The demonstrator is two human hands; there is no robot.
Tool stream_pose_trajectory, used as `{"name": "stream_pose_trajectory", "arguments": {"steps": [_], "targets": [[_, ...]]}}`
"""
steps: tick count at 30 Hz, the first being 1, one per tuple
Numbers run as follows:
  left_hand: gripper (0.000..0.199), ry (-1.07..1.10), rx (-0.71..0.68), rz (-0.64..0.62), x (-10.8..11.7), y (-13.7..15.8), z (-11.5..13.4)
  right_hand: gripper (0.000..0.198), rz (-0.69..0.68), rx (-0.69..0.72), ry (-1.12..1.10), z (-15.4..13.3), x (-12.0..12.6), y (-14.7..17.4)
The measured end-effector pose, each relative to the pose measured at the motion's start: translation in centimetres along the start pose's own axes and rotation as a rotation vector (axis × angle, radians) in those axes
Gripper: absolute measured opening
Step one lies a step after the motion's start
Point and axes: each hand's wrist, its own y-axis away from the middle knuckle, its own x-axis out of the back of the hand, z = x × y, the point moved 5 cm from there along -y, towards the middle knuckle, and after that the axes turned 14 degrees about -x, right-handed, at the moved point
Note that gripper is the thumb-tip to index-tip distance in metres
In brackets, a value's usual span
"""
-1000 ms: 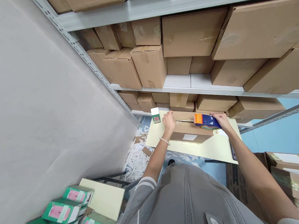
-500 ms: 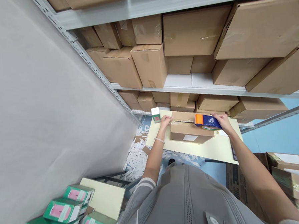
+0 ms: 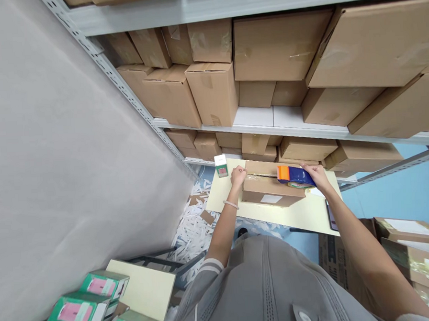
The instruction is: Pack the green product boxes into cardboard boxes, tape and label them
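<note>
A cardboard box (image 3: 262, 190) lies on a pale yellow tabletop (image 3: 219, 193), with a dark seam along its top and a white label on its near side. Clear tape glints near the left end of that seam. My right hand (image 3: 316, 176) grips a blue tape dispenser (image 3: 297, 175) with an orange front, held over the right part of the box top. At the box's left end my left hand (image 3: 239, 175) is closed, its fingers curled against the edge; what they pinch is hidden. A small green and white box (image 3: 221, 166) stands left of that hand.
Shelves (image 3: 192, 10) packed with cartons rise behind the table. A phone (image 3: 331, 215) lies at its right edge. Green boxes with pink pictures (image 3: 75, 311) are stacked lower left. Paper scraps (image 3: 192, 228) litter the floor. Taped cartons (image 3: 413, 246) stand lower right.
The view has shifted slightly. My left hand's fingers are curled more tightly at the box's left end. The tape dispenser has turned slightly in my right hand and stays over the box.
</note>
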Motion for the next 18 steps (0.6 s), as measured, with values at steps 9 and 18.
{"name": "stream_pose_trajectory", "arguments": {"steps": [9,18], "targets": [[0.019,-0.406,-0.172,-0.038,0.9,1.6,4.1,0.060,0.000,-0.041,-0.056,-0.1,-0.1,0.3],[0.024,0.692,-0.113,-0.322,-6.3,6.8,7.9,0.060,-0.011,-0.044,-0.042,-0.4,-0.3,0.6]]}}
